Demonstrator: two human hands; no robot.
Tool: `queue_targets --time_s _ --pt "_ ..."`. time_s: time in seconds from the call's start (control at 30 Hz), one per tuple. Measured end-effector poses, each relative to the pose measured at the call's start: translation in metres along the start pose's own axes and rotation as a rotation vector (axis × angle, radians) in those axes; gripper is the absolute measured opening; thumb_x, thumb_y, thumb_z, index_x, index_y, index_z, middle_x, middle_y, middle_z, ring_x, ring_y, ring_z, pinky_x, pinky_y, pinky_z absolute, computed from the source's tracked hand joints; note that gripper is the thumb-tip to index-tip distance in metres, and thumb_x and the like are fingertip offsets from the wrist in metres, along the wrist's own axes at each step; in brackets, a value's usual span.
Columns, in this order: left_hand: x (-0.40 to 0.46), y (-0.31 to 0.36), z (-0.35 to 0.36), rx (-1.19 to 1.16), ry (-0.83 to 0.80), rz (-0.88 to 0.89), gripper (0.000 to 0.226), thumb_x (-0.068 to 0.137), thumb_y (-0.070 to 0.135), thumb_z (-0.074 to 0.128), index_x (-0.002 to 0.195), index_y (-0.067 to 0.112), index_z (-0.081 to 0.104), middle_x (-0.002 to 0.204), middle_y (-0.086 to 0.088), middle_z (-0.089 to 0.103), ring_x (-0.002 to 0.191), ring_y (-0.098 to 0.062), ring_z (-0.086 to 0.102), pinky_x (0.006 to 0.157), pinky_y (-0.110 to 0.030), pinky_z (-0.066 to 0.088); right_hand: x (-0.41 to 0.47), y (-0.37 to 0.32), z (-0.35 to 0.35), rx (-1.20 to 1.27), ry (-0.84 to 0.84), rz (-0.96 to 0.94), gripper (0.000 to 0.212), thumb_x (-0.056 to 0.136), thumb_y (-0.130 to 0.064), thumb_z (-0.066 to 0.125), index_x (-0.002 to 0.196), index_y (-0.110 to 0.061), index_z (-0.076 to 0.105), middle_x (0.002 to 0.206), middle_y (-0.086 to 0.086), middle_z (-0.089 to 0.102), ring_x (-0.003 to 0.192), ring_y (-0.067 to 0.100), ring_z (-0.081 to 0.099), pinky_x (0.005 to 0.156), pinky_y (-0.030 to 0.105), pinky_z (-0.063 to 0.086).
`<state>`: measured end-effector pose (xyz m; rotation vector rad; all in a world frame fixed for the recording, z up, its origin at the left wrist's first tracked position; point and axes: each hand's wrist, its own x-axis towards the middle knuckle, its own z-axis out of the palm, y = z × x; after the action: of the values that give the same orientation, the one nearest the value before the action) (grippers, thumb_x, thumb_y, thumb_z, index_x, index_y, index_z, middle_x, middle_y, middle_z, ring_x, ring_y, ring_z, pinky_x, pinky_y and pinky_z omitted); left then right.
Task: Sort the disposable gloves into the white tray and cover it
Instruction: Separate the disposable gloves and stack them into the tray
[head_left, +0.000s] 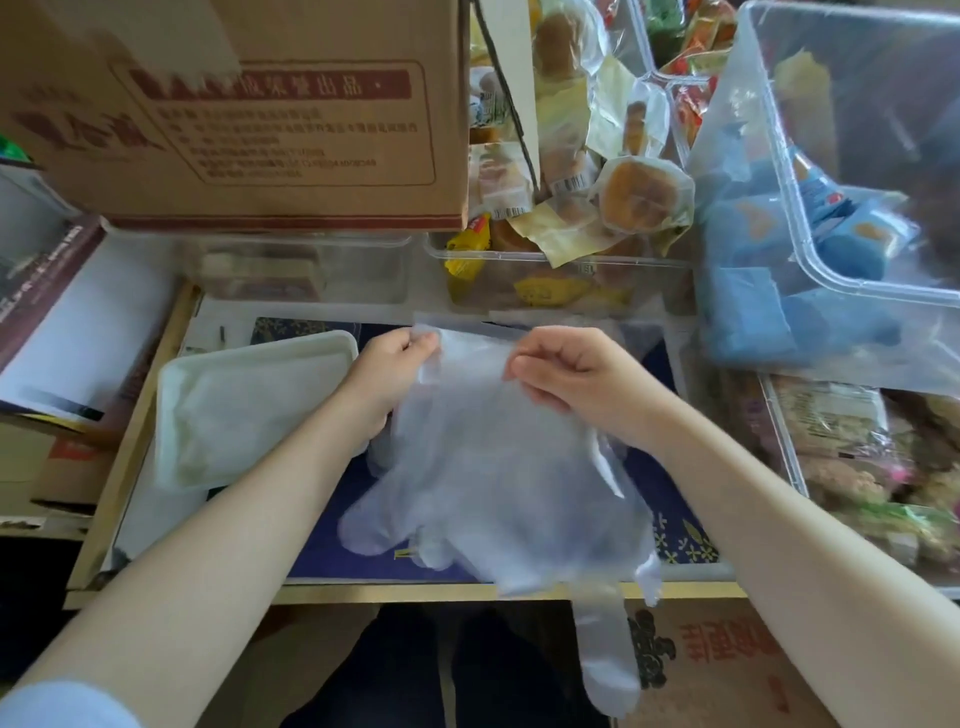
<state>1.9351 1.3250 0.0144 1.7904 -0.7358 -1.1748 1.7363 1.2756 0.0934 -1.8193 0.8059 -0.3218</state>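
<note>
White tray (249, 410): I log it on the desk (363, 590) toward the left edge. My left hand (387, 379) and right hand (571, 379) each pinch the top edge of the clear disposable gloves (493, 483), which hang mid-desk, fingers trailing past the near edge.

Cardboard box (249, 109) above clear snack bins (561, 260).

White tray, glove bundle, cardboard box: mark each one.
white tray (208, 364), head view, on its far left rim.
glove bundle (498, 467), head view, on the middle of the translucent pile.
cardboard box (291, 124), head view, on its printed front face.
</note>
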Motion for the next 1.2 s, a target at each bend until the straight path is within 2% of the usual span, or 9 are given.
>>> queue_targets --time_s 0.23,0.43,0.53,0.63,0.77,0.83,0.9,0.97,1.2 --pt "-0.011 0.003 0.001 0.013 -0.163 0.083 0.025 0.098 0.024 0.044 0.096 0.022 0.068 0.099 -0.003 0.069 0.094 -0.016 0.061 0.092 -0.035 0.045 0.030 0.047 0.042 -0.168 0.329 0.139 0.011 0.088 -0.017 0.059 0.078 -0.019 0.060 0.068 -0.003 0.062 0.062 0.013 0.057 0.060 0.022 0.045" --pt "-0.013 0.004 -0.005 0.023 -0.334 0.014 0.056 0.090 0.058 0.039 0.114 0.014 0.063 0.109 -0.007 0.068 0.107 -0.019 0.062 0.099 -0.038 0.043 0.036 0.055 0.041 -0.236 0.357 0.169 0.012 0.089 -0.017 0.058 0.077 -0.020 0.057 0.060 -0.013 0.051 0.056 0.002 0.045 0.052 0.012 0.034" --pt "-0.013 0.004 -0.001 0.143 -0.359 0.155 0.027 0.087 0.039 0.059 0.101 0.018 0.065 0.099 -0.008 0.069 0.091 -0.016 0.063 0.088 -0.041 0.047 0.035 0.056 0.043 -0.213 0.358 0.218 0.003 0.089 -0.016 0.058 0.086 -0.016 0.059 0.068 -0.012 0.053 0.063 0.004 0.048 0.055 0.005 0.035" --pt "-0.009 0.004 0.000 0.282 -0.313 0.246 0.008 0.087 0.023 0.059 0.091 0.022 0.066 0.093 -0.006 0.070 0.090 -0.026 0.064 0.089 -0.046 0.047 0.031 0.061 0.042 -0.268 0.364 0.245 0.037 0.084 -0.019 0.065 0.117 -0.015 0.051 0.111 0.001 0.055 0.103 0.018 0.050 0.080 0.013 0.036" --pt "-0.012 0.009 0.000 0.380 -0.346 0.317 0.014 0.088 0.025 0.055 0.096 0.021 0.066 0.094 -0.002 0.068 0.093 -0.023 0.063 0.090 -0.048 0.046 0.032 0.048 0.031 -0.569 0.177 0.029 0.073 0.082 -0.035 0.067 0.143 -0.021 0.029 0.146 -0.001 0.036 0.140 0.019 0.021 0.114 0.038 0.008" --pt "-0.014 0.010 0.002 0.407 -0.359 0.358 0.015 0.094 0.018 0.054 0.102 0.020 0.065 0.099 0.002 0.067 0.097 -0.017 0.062 0.090 -0.042 0.047 0.038 0.040 0.028 -0.552 0.054 -0.022 0.061 0.085 -0.038 0.062 0.138 -0.018 0.039 0.133 -0.001 0.052 0.129 0.019 0.041 0.111 0.036 0.022" --pt "-0.018 0.013 0.003 0.438 -0.365 0.412 0.017 0.096 0.017 0.049 0.105 0.020 0.063 0.100 0.001 0.066 0.095 -0.017 0.061 0.086 -0.035 0.046 0.043 0.036 0.025 -0.453 0.003 -0.037 0.037 0.087 -0.031 0.063 0.117 -0.012 0.057 0.103 0.002 0.064 0.093 0.020 0.058 0.079 0.026 0.042" --pt "-0.021 0.014 0.003 0.449 -0.337 0.429 0.020 0.099 0.016 0.042 0.104 0.027 0.059 0.098 0.002 0.065 0.090 -0.014 0.059 0.080 -0.025 0.044 0.044 0.040 0.022 -0.460 -0.010 -0.032 0.022 0.088 -0.027 0.062 0.095 -0.006 0.061 0.080 0.003 0.059 0.067 0.018 0.050 0.057 0.027 0.034" --pt "-0.024 -0.011 -0.014 0.687 -0.241 0.397 0.009 0.093 0.026 0.053 0.097 0.018 0.053 0.071 0.010 0.053 0.066 -0.006 0.049 0.062 -0.025 0.036 0.034 0.059 0.014 -0.365 0.104 0.093 0.030 0.095 -0.020 0.051 0.069 -0.010 0.039 0.060 -0.002 0.039 0.054 0.011 0.033 0.050 0.024 0.023"
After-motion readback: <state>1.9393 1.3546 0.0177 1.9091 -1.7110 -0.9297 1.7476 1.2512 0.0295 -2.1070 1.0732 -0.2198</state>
